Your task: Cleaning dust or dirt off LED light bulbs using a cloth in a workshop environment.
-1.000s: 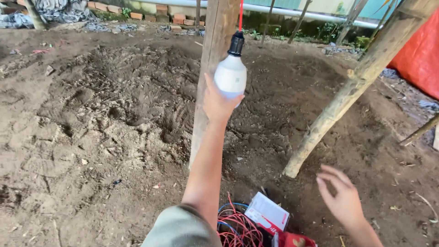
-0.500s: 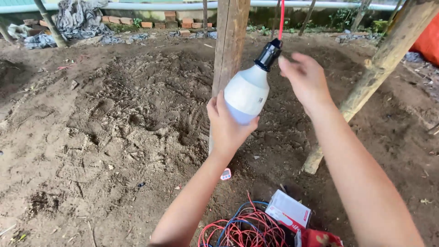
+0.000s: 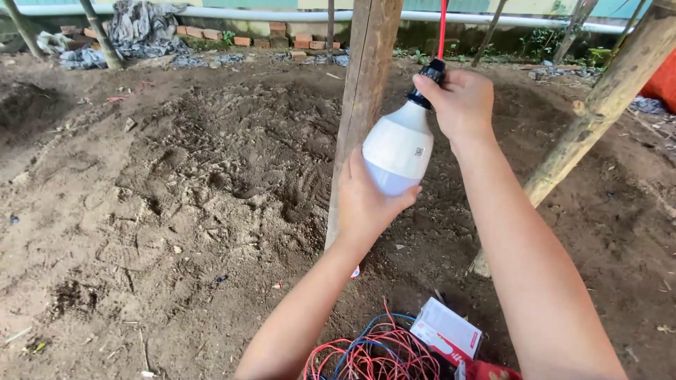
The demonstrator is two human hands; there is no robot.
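Hanging from a red cord (image 3: 442,28), a large white bulb (image 3: 398,146) sits in a black socket (image 3: 427,83) just in front of an upright wooden post (image 3: 362,105). The left hand (image 3: 366,204) cups the rounded lower end of the bulb from beneath, fingers curled up around it; the right hand (image 3: 461,102) is closed around the socket at the bulb's neck. Bulb and socket hang tilted, the socket end higher and to the right. Risks, as judged from this — the bulb is held only at its smooth dome, so a slipping palm could let it drop if it is not firmly seated in the socket, and the ground below is packed, churned dirt (image 3: 176,204) with loose coils of red and blue wire (image 3: 373,352) and a small white-and-red carton (image 3: 447,331) lying near the person's feet. Turning the bulb at this angle could cross the threads or jam it. Twisting hard with the right hand could strain the cord where it enters the socket; whether the line is live cannot be told, so fingers near the neck are a concern. The post sits just beside the bulb — a swing could knock glass against wood. A leaning pole (image 3: 598,112) stands to the right, well apart.
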